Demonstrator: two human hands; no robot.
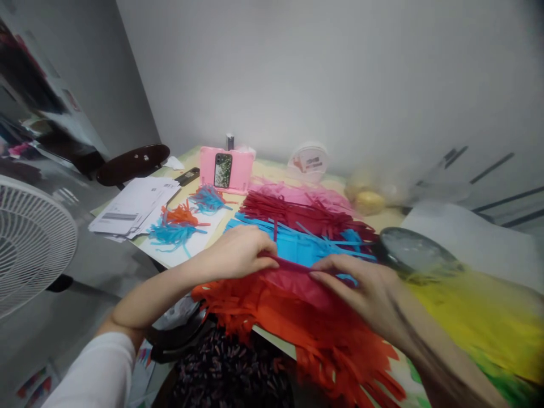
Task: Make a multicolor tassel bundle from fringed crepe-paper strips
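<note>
A strip of pink-red tissue paper point(297, 282) is stretched between my two hands over the near part of the table. My left hand point(244, 249) pinches its upper edge between thumb and fingers. At the other end, my right hand point(352, 280) pinches the same edge. Orange fringed tissue paper point(323, 328) lies beneath and hangs over the table's front edge. Just behind my hands is blue fringed tissue paper point(293, 241), with dark red fringed paper point(293, 211) beyond it and light pink fringe point(306, 195) at the back.
Small blue tassels point(172, 233) and an orange tassel point(181, 214) lie left, beside stacked papers point(131, 207). A phone point(222, 170) leans on a pink case point(246, 167). Right are a dark bowl point(419, 249) and yellow paper point(480, 317). A white fan point(34, 243) stands far left.
</note>
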